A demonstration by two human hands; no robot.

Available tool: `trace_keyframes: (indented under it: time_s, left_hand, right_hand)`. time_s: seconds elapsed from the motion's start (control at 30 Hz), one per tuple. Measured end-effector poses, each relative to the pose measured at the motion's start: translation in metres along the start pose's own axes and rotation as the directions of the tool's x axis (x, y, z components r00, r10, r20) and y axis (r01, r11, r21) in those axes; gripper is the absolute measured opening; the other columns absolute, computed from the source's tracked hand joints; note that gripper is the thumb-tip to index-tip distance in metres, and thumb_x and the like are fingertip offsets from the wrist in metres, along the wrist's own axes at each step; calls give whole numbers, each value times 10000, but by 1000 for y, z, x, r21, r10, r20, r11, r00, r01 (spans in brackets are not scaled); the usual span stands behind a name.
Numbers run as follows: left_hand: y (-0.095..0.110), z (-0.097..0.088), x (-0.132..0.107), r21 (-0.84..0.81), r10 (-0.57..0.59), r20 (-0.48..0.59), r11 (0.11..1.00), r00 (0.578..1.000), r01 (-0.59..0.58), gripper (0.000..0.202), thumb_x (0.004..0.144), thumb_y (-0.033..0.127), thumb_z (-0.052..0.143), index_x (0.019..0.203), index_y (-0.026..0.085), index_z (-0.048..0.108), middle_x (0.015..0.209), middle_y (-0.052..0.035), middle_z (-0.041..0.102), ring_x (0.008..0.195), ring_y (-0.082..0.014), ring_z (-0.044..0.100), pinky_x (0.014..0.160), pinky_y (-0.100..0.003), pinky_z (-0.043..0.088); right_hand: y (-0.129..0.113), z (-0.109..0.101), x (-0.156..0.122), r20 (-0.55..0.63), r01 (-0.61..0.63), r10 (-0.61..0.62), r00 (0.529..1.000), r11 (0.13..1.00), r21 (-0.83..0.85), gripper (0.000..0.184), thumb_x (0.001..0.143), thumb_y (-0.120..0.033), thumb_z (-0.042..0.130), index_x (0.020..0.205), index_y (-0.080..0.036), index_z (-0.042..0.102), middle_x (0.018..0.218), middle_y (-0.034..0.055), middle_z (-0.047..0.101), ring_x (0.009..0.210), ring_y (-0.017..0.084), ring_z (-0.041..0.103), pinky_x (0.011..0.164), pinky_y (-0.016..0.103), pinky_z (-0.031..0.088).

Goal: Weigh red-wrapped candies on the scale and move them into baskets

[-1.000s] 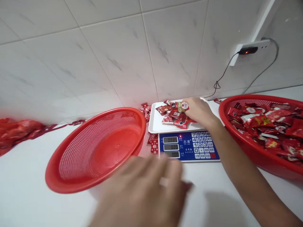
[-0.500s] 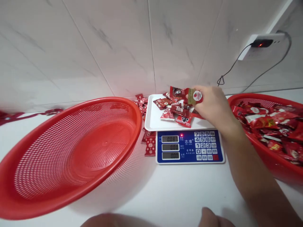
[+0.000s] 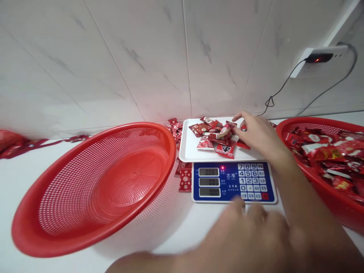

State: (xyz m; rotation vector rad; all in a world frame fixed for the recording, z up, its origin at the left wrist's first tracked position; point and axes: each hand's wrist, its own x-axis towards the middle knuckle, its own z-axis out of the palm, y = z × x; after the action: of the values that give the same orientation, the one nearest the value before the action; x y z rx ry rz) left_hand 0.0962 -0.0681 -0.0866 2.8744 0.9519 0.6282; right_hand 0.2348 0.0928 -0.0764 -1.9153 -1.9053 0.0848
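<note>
Since half a second ago, the left hand (image 3: 250,237) has come farther into view before the scale (image 3: 231,191), and the gold-marked packet (image 3: 224,132) that the right hand (image 3: 261,132) was pinching now lies on the scale's pile.

Nearest is that left hand, just in front of the scale and crossing the right forearm; it is blurred, so its grip cannot be told. White counter (image 3: 176,235) shows at the scale's near left. Tilted toward the viewer, a red mesh basket (image 3: 135,178) stands left of the scale with its base showing. Patterned packets (image 3: 185,179) lie against the scale's left edge, partly behind the basket mesh.

On the scale's back half sits a white tray (image 3: 187,146) bearing the heaped sweets (image 3: 206,131). Over the tray's right part, the right hand has thumb and forefinger parted; red wrapping shows between them, but whether the palm holds it cannot be told. Right of the scale stands a red basket (image 3: 327,201) full of packets.

Beyond the scale rises the tiled wall (image 3: 156,57), with a lit black plug (image 3: 320,58) at its far right.
</note>
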Motion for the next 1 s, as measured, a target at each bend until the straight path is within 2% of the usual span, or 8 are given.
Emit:
trace_keyframes:
  time_s: [0.1, 0.17, 0.23, 0.33, 0.47, 0.63, 0.83, 1.0]
  left_hand:
    - [-60, -7, 43, 77, -124, -201, 987, 972, 142, 386, 910, 57, 624, 1285, 135, 584, 1346, -157, 625, 1143, -295, 637, 846, -381, 559]
    - [-93, -13, 64, -74, -262, -265, 965, 928, 251, 362, 943, 65, 617, 1295, 140, 578, 1375, -153, 605, 1197, -282, 622, 949, -395, 546]
    - [-111, -20, 76, -217, -353, -320, 931, 879, 295, 309, 965, 88, 623, 1261, 172, 593, 1315, -114, 642, 1164, -252, 647, 962, -379, 547]
    - [-108, -27, 82, -351, -325, -331, 914, 886, 204, 323, 935, 136, 714, 1234, 196, 607, 1288, -78, 657, 1089, -215, 682, 917, -330, 566]
    - [-87, -30, 81, -437, -229, -400, 899, 888, 35, 339, 903, 86, 735, 1204, 187, 614, 1174, -22, 700, 959, -147, 693, 867, -261, 578]
    - [-92, -41, 73, -346, -226, -455, 936, 861, 63, 312, 875, 22, 713, 1115, 215, 662, 1075, 7, 730, 908, -144, 688, 845, -274, 571]
    - [-118, -48, 65, -222, -325, -511, 944, 796, 243, 303, 841, -21, 692, 1041, 206, 673, 1051, -25, 717, 893, -155, 680, 792, -287, 557]
    - [-123, -42, 64, -116, -401, -291, 916, 869, 384, 354, 872, 27, 713, 1183, 184, 649, 1138, -75, 676, 955, -192, 669, 842, -329, 546]
  right_hand:
    - [4, -4, 2, -48, 50, -42, 998, 985, 164, 191, 815, -174, 642, 973, -226, 735, 800, 31, 653, 745, 196, 577, 696, 331, 404]
    - [6, -5, 3, -164, 138, -80, 983, 913, 384, 158, 817, -200, 650, 963, -220, 708, 776, 14, 620, 705, 170, 560, 686, 320, 427]
    - [6, -6, 5, -267, 225, -66, 961, 745, 627, 154, 873, -291, 638, 1009, -225, 668, 729, -12, 567, 637, 145, 536, 632, 299, 441]
    - [3, -9, 3, -287, 279, -56, 956, 471, 837, 298, 924, -512, 633, 1069, -252, 617, 704, -34, 514, 587, 127, 516, 555, 272, 439]
    - [-4, -21, -10, -285, 301, -96, 954, 290, 909, 404, 924, -660, 599, 1066, -282, 585, 834, -5, 578, 745, 153, 599, 605, 276, 502]
    - [-10, -23, -14, -207, 235, -130, 970, 267, 935, 433, 900, -683, 628, 1044, -275, 601, 869, 0, 580, 815, 163, 617, 664, 285, 537]
    - [1, -18, 2, -204, 191, 26, 979, 247, 950, 300, 885, -515, 702, 983, -244, 617, 847, -8, 533, 772, 123, 568, 711, 263, 546]
    - [6, -29, 0, -231, 194, 46, 972, 396, 897, 216, 922, -439, 645, 1049, -268, 609, 881, 1, 559, 807, 148, 598, 731, 300, 560]
